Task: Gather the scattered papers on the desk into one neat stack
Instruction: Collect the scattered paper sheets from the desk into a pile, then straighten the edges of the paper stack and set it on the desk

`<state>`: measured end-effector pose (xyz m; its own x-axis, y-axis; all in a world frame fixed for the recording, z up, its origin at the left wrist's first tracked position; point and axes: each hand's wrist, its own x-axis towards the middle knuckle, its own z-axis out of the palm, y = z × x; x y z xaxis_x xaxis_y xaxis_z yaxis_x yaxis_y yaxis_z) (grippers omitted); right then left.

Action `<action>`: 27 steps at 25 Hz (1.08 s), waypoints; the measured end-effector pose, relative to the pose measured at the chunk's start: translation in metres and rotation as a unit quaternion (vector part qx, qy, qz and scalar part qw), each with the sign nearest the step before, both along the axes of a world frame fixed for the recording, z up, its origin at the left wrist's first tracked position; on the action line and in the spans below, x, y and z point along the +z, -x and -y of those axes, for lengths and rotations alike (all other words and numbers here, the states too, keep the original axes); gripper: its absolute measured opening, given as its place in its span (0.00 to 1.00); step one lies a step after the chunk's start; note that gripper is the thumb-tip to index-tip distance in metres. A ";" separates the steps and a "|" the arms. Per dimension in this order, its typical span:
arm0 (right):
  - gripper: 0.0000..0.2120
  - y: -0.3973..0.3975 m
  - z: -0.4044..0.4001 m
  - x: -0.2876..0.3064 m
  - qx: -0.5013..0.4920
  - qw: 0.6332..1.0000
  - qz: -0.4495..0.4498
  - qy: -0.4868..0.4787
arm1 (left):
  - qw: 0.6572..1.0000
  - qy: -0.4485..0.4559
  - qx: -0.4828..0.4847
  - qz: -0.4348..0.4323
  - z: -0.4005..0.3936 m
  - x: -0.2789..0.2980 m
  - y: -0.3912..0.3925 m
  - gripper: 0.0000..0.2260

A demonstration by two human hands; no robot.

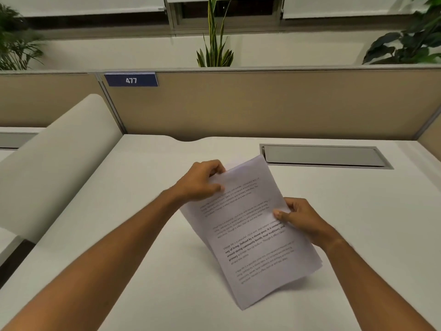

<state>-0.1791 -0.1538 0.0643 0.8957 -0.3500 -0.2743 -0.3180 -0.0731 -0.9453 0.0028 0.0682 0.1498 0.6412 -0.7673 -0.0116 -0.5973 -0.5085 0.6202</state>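
Observation:
A stack of white printed papers (250, 235) is held tilted above the middle of the white desk (143, 259), its lower corner close to the desk top. My left hand (202, 182) pinches the stack's upper left edge. On the right edge my right hand (300, 218) grips it, thumb on the top sheet. The sheets' edges are slightly fanned at the lower right. No loose paper lies elsewhere on the desk.
A grey cable hatch (324, 156) is set into the desk at the back right. A beige partition (262, 103) with a blue "477" sign (131, 80) closes the far side. A white rounded divider (55, 163) stands at the left. Plants rise behind the partition.

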 end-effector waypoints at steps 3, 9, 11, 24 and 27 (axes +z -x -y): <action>0.18 -0.009 -0.004 0.012 -0.036 0.997 0.034 0.060 | 0.999 0.005 -0.031 0.022 0.012 0.024 0.007 0.18; 0.18 -0.028 -0.001 0.057 -0.017 0.985 0.154 0.070 | 0.993 0.019 -0.096 0.066 0.023 0.076 0.006 0.21; 0.11 -0.032 0.000 0.065 -0.025 0.978 0.204 0.042 | 0.990 0.061 -0.067 0.112 0.018 0.082 -0.003 0.22; 0.18 -0.051 -0.014 0.060 -0.113 0.961 0.246 -0.060 | 0.895 0.377 0.115 -0.207 -0.003 -0.020 0.007 0.12; 0.16 -0.060 -0.021 0.058 -0.122 0.966 0.226 -0.013 | 0.902 0.371 0.112 -0.192 -0.004 -0.021 0.003 0.09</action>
<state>-0.1195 -0.1326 0.1221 0.8181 -0.5636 0.1139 0.1225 -0.0227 -0.9922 -0.0004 0.0725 0.1291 0.8391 -0.5068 0.1975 -0.2003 0.0497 0.9785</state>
